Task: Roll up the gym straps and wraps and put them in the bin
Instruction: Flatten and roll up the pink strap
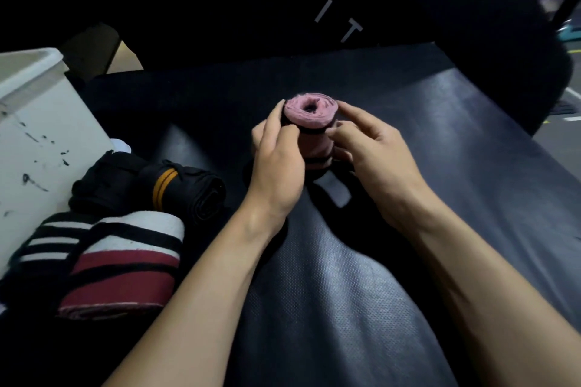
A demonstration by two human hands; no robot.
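Your hands cover the lower half of the pink rolled fabric wrap (310, 113). Left of it, the white plastic bin (41, 135) is cropped at the frame edge, interior unseen.

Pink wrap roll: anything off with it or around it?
Mostly fine. The pink wrap roll, held between left hand and right hand, is wound unevenly, with a ragged top edge. The white bin wall is scuffed with dark marks.

Pink wrap (311, 118) woven cloth, fuzzy edges; worktop (361, 292) pebbled, semi-gloss, probably vinyl; bin (37, 122) upper left smooth, scuffed plastic.
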